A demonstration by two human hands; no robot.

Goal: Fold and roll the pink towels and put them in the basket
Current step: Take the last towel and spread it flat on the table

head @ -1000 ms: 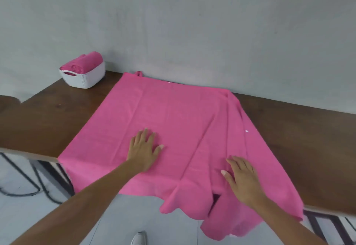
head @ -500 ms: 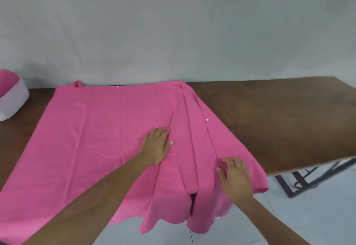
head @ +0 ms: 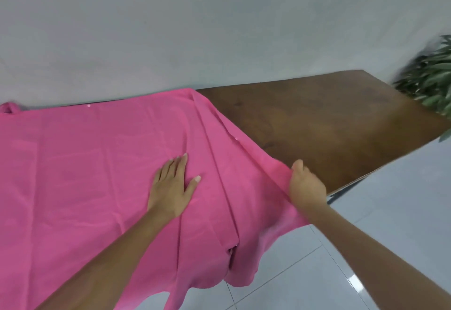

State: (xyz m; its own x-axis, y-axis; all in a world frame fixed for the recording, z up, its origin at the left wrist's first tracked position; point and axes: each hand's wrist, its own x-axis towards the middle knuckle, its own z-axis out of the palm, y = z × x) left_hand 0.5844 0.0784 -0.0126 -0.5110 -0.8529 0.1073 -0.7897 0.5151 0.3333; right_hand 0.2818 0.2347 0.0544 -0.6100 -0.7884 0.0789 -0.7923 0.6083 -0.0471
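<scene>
Two hands on pink towel: left hand flat, fingers straight; right hand fingers pinching its right edge.

Soft, even daylight fills the scene, with no hard shadows anywhere. The floor tiles carry small bright glints at lower right. The wooden surface shows a dull sheen. Motion blur smears the plant at the right edge and softens the towel. Wide-angle distortion tilts and bows the surface edges.
</scene>
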